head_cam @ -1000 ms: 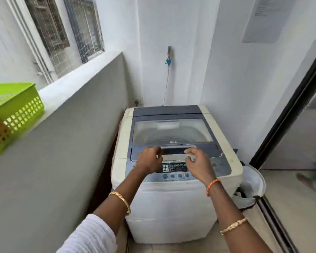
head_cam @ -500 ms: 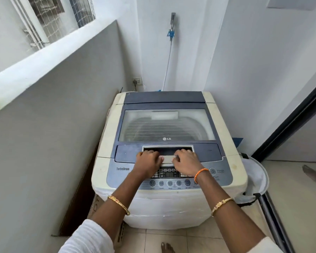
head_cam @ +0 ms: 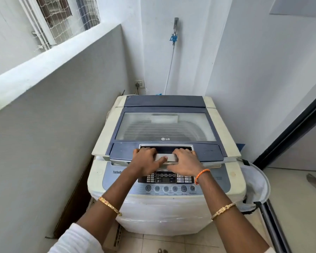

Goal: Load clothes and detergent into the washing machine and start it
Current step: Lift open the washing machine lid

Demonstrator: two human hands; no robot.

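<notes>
White walls enclose a narrow corner holding the washing machine (head_cam: 164, 161). Left hand (head_cam: 144, 162) and right hand (head_cam: 185, 162) both grip the lid handle (head_cam: 165, 157) — fingers curled over its edge — with the lid's front slightly raised.

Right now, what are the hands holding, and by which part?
Both the left hand and right hand grip the washer lid by its front handle.

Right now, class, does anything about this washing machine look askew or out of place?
Only the lid: its front edge sits slightly raised off the washing machine, because the left hand and right hand grip its handle.
</notes>
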